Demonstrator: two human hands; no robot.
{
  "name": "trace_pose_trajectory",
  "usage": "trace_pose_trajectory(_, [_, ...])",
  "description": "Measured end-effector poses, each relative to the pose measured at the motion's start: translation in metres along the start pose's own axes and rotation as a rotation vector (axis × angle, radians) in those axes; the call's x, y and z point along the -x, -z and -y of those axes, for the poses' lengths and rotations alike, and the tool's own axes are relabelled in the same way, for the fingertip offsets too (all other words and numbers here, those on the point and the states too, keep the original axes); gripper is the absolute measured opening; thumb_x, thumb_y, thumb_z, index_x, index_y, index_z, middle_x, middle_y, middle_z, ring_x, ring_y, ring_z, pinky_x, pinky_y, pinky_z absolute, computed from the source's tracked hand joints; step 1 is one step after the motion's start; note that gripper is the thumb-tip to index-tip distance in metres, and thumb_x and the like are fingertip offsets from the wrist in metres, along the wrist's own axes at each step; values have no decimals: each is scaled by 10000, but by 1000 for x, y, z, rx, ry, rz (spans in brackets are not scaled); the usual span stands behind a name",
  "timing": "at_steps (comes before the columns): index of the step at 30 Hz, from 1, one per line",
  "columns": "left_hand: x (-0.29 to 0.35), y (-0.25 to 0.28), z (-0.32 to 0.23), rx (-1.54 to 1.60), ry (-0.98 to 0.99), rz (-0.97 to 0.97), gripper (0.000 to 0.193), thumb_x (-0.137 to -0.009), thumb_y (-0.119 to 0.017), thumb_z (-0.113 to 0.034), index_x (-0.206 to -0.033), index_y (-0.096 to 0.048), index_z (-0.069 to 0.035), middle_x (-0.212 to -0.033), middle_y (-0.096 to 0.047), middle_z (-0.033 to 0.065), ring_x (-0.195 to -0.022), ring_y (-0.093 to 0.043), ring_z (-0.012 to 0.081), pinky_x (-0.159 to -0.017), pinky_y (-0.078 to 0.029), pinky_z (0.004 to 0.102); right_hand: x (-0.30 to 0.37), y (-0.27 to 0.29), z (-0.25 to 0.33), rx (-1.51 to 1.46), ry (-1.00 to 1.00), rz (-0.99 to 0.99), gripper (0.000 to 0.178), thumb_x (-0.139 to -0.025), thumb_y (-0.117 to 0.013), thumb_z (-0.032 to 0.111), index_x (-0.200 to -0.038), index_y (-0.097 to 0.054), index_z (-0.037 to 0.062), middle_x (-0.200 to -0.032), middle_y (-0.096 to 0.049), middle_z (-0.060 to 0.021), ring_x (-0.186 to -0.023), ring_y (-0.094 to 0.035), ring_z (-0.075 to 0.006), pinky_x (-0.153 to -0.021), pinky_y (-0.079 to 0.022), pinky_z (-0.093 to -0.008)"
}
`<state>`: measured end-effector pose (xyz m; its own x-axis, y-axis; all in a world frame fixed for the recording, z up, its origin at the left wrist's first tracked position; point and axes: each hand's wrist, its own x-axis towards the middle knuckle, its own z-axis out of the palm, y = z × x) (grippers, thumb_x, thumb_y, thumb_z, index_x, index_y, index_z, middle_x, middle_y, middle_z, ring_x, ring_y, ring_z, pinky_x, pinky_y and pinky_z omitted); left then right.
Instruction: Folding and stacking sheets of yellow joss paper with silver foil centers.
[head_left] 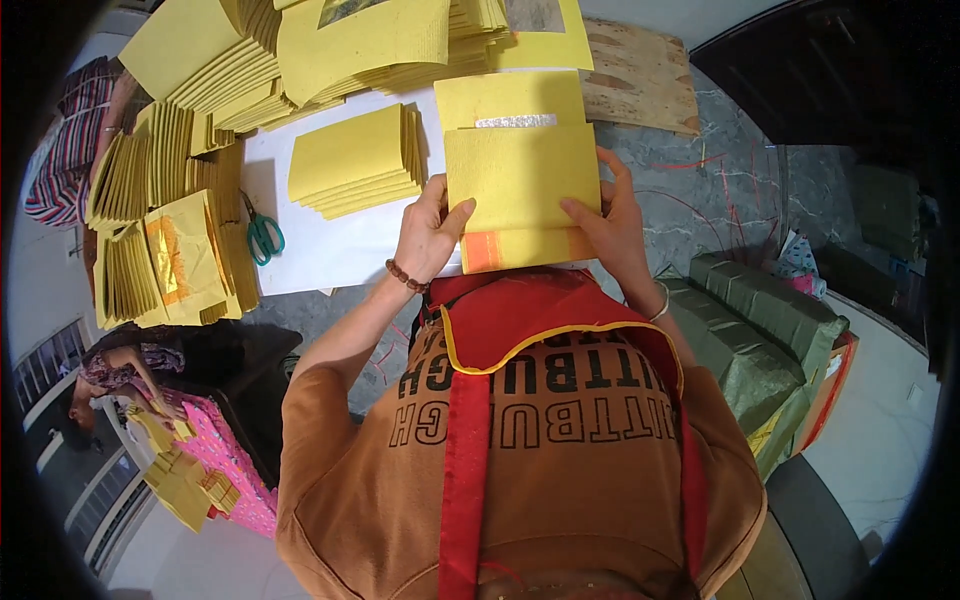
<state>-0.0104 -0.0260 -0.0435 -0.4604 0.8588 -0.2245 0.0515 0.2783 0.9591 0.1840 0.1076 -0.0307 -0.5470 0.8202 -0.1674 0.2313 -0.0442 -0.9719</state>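
Observation:
Between my two hands, at the near edge of the white table [330, 262], is a folded sheet of yellow paper [522, 178]. An orange-marked strip shows along its near edge, and a silvery patch shows near its far part. My left hand [428, 232] grips the left edge, thumb on top and fingers partly hidden. On the right edge my right hand [612, 218] does the same, its thumb pressing the top face. Just left of my left hand lies a neat stack of folded yellow paper [350, 160].
Scissors [264, 238] with teal handles lie at the table's left. Bundles of yellow paper [150, 170] fill the left and far sides. A plywood board [640, 75] lies beyond, and green-wrapped packages [740, 330] stand at right. Another person [130, 370] handles yellow paper at lower left.

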Motion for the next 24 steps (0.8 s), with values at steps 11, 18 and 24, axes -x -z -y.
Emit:
trace_pose_trajectory(11, [-2, 4, -7, -162, -32, 8, 416, -804, -617, -100, -1202, -499, -108, -545, -418, 9, -502, -407, 89, -480, -335, 248, 1, -2, -6, 146, 38, -21, 387, -748, -653, 93, -1124, -580, 32, -1000, -643, -160, -866, -627, -177, -763, -475, -273])
trace_pose_trajectory(18, [1, 7, -15, -746, -398, -147, 388, -775, -659, -210, -1145, -571, -133, -906, -538, 80, -850, -503, 190, -710, -366, 366, -2, 0, -9, 96, -28, -13, 414, -746, -658, 111, -1142, -571, 25, -982, -650, -156, -877, -623, -172, -768, -476, -278])
trace_pose_trajectory(24, [4, -9, -43, -993, -783, 127, 502, -815, -585, -369, -1248, -489, -135, -1378, -360, 109, -1241, -353, 269, -973, -277, 455, -5, 0, -15, 111, -29, -27, 417, -743, -666, 115, -1140, -575, 22, -987, -648, -160, -885, -621, -176, -770, -477, -281])
